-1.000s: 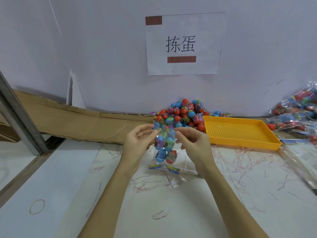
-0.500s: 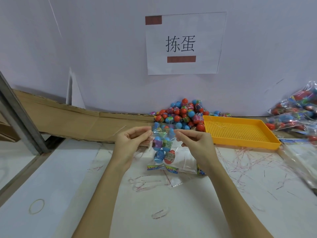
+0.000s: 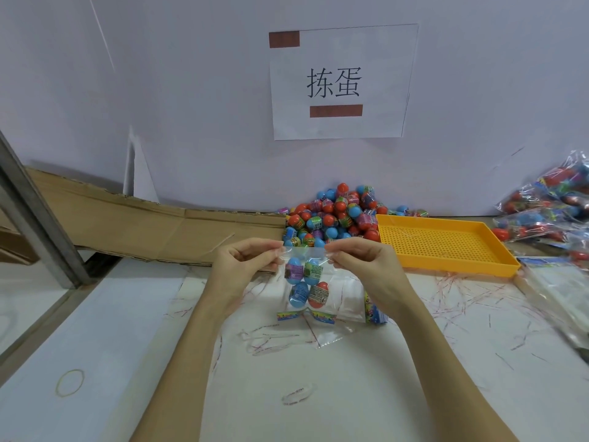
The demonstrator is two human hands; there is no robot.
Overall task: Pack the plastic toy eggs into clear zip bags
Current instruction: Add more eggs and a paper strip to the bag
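Note:
A clear zip bag hangs above the table with several blue and red toy eggs inside. My left hand pinches the bag's top edge at its left end. My right hand pinches the same edge at its right end. Behind the bag, a heap of loose toy eggs lies against the wall. Flat clear bags with printed headers lie on the table under the hanging bag.
A yellow perforated tray sits right of the heap. Filled bags pile up at the far right, with flat clear bags in front. Cardboard lines the back left. Red strips litter the table; a rubber band lies at the left.
Both hands have slid apart along the bag's top edge, the left one leftward and the right one rightward. The bag's top now stretches flat between them.

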